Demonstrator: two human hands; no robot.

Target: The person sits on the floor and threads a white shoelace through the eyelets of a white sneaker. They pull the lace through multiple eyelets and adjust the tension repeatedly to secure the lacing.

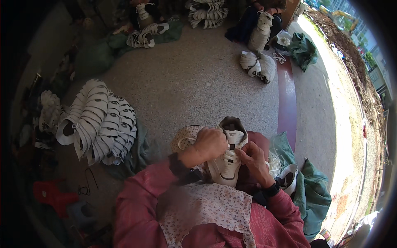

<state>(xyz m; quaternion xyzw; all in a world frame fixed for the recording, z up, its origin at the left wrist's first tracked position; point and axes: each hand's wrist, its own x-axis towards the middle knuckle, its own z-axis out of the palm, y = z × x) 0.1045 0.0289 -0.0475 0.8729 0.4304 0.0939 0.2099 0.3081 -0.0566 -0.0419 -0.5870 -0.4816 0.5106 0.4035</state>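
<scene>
A cream shoe upper [226, 175] with a dark collar lies on my lap, its toe pointing toward me. Pale lacing [230, 155] crosses the lower part of its tongue. My left hand [210, 143] is closed at the shoe's left side, and a pale shoelace [185, 140] loops out beside it; the fingertips are partly hidden. On the opposite edge, by the eyelets, my right hand [254, 160] pinches with thumb and forefinger. Whether a lace end is also in that pinch is too small to tell. A flowered cloth apron [206, 202] covers my front.
Stacked white shoe uppers [103, 124] stand at the left. Beside my right arm are a bundle of white laces [274, 163], another upper [288, 178] and a green sack [315, 194]. A red stool [50, 198] is lower left. Two people handle shoes farther off.
</scene>
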